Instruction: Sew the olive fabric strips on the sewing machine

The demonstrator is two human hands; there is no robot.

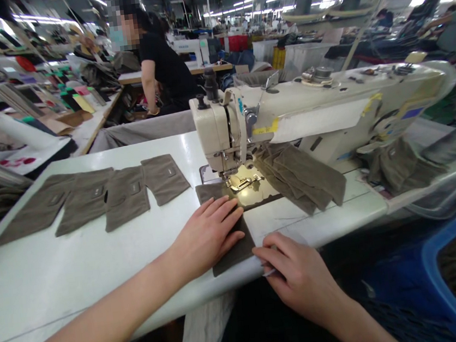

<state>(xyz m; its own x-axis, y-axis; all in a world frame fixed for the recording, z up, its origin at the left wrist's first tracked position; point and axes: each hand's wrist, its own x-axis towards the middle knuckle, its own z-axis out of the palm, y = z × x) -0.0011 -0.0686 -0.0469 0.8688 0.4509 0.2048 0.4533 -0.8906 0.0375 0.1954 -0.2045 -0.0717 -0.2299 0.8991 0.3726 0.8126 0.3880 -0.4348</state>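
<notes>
My left hand (210, 233) lies palm down with its fingers spread on a brown-grey fabric piece (237, 249), which runs up to the needle area of a sewing machine (223, 133). At the near right corner of that piece is my right hand (295, 270), its fingers curled closed and the index tip touching the cloth edge. A small pale, thin thing (269, 272) shows under the right fingers; I cannot make out what it is. On the machine's metal plate (251, 193), a gold-coloured guide (243, 182) sits right of the presser foot.
Several fabric pieces with small labels (126, 196) lie in a row at the left. A fabric stack (303, 176) rests under the machine arm, beside more bunched fabric (404, 164). A blue crate (427, 258) stands low right. A person (166, 62) bends beyond the table.
</notes>
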